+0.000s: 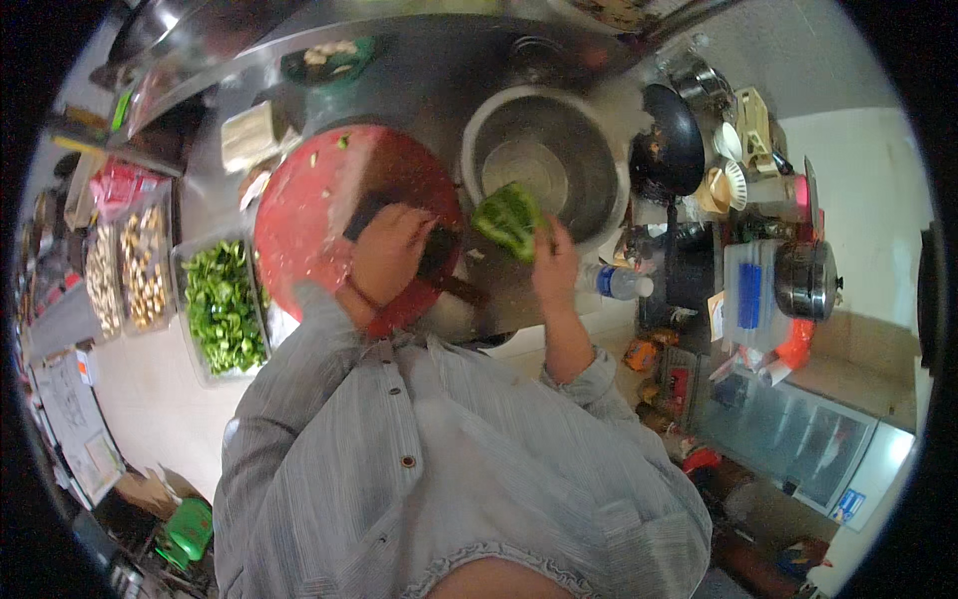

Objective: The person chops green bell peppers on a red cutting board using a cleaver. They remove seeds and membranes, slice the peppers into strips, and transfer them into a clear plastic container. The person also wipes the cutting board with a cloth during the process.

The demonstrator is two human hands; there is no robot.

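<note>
My right hand (555, 262) grips a piece of green bell pepper (509, 219), hollow side showing, at the near rim of a round metal basin (621, 187). The basin's bottom shows bare metal. On the left, my left hand (389, 251) is over a round red cutting board (299, 202); its fingers are bent and blurred, and whether they hold anything is unclear. Beneath and beside it lies a cleaver with a dark blade (440, 254) and a wooden handle (465, 289) pointing toward my right. A few small green scraps (343, 141) dot the board.
Left of the board stands a clear tub of cut green pepper (223, 307), beside tubs of chopped pale pieces (144, 273). A wrapped block (251, 136) and a green basket (329, 61) sit behind. At right are a plastic bottle (621, 282) and a black wok (668, 140).
</note>
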